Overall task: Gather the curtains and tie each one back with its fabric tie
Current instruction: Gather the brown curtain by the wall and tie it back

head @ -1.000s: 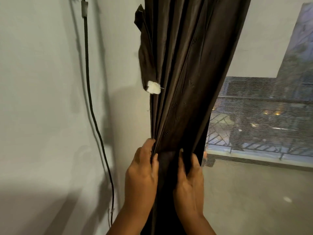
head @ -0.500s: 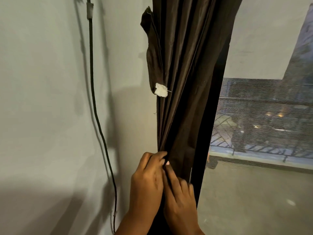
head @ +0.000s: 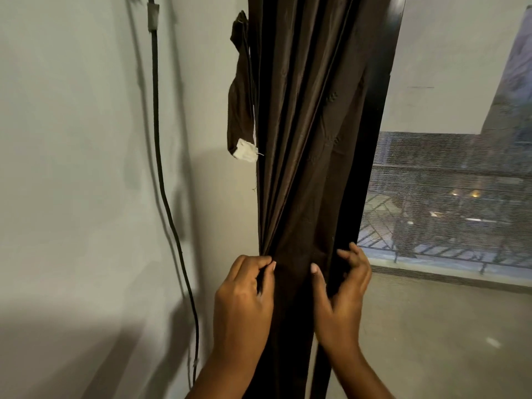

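Note:
A dark brown curtain [head: 305, 133] hangs bunched in folds along the left side of the window. Its fabric tie [head: 240, 110], dark brown with a white patch at the end, dangles loose on the curtain's left side against the wall. My left hand [head: 244, 295] pinches the gathered pleats at the curtain's left edge. My right hand [head: 342, 292] curls round the curtain's right edge, thumb in front and fingers behind the fabric.
A black cable [head: 161, 168] runs down the grey wall [head: 72, 168] left of the curtain. The black window frame [head: 377, 125] stands just right of the curtain. A mesh screen [head: 449, 197] covers the window, with buildings outside.
My right hand has moved from beside my left hand out to the curtain's right edge. The curtain has been pushed further left, baring the window frame.

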